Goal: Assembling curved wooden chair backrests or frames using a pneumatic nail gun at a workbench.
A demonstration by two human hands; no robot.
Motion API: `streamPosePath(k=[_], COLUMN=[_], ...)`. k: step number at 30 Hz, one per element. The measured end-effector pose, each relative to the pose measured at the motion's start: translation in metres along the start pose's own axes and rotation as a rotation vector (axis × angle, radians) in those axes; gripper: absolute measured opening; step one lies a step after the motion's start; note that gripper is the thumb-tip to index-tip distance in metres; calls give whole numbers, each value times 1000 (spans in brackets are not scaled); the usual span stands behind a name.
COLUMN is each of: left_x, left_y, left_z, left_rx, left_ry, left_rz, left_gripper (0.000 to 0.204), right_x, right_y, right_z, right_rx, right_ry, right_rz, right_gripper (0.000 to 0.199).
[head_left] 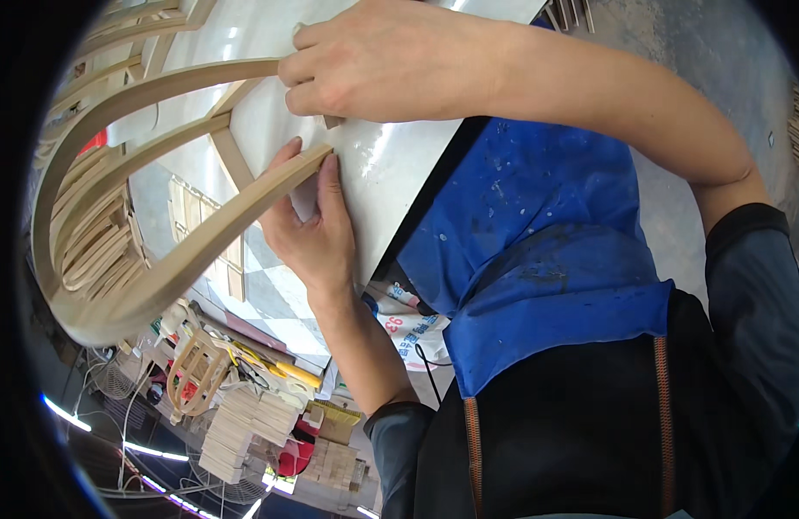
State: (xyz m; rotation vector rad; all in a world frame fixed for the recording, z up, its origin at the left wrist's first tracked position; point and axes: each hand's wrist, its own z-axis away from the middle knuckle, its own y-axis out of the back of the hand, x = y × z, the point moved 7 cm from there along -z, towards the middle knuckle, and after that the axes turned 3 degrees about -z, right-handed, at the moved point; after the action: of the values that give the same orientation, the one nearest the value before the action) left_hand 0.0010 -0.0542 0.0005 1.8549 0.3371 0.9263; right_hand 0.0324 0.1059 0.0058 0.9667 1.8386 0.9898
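Observation:
A U-shaped bentwood frame of pale wood reaches from my hands toward the left, with a crosspiece inside its curve. My left hand is closed round the free end of the nearer arm, thumb on one side and fingers on the other. Across the far arm's end, my right hand is closed with its knuckles up; its fingers hide that end. A small brown edge shows beneath the right hand, too little to name. Both hands are over a glossy pale tabletop.
More wooden frames stand at the far left. Stacked curved wood pieces lie beyond the frame. Lower left are an oval wooden frame, piled wooden slats and a yellow tool. A blue apron covers my lap beside the table edge.

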Motion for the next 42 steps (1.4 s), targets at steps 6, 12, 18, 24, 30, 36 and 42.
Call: streamPosePath(k=[6, 12, 18, 24, 30, 36, 42], left_x=[-8, -6, -8, -8, -9, -9, -3], left_y=[-20, -17, -11, -13, -14, -12, -14], left_z=[1, 2, 0, -1, -1, 0, -4], left_rx=[25, 109, 76, 69, 140, 148, 147], left_ry=[202, 153, -7, 22, 18, 10, 20], left_rz=[461, 528, 234, 244, 305, 298, 300], left_gripper=[40, 41, 38, 36, 26, 25, 23], right_x=[6, 2, -1, 2, -1, -4, 7], right_y=[-7, -10, -14, -17, -13, -19, -16], right_z=[2, -4, -7, -8, -8, -21, -10], right_rx=[109, 64, 75, 91, 256, -118, 30], right_ry=[60, 35, 39, 71, 298, 309, 135], right_rz=[-214, -227, -270, -309, -244, -313, -421], right_gripper=[9, 12, 15, 17, 17, 12, 19])
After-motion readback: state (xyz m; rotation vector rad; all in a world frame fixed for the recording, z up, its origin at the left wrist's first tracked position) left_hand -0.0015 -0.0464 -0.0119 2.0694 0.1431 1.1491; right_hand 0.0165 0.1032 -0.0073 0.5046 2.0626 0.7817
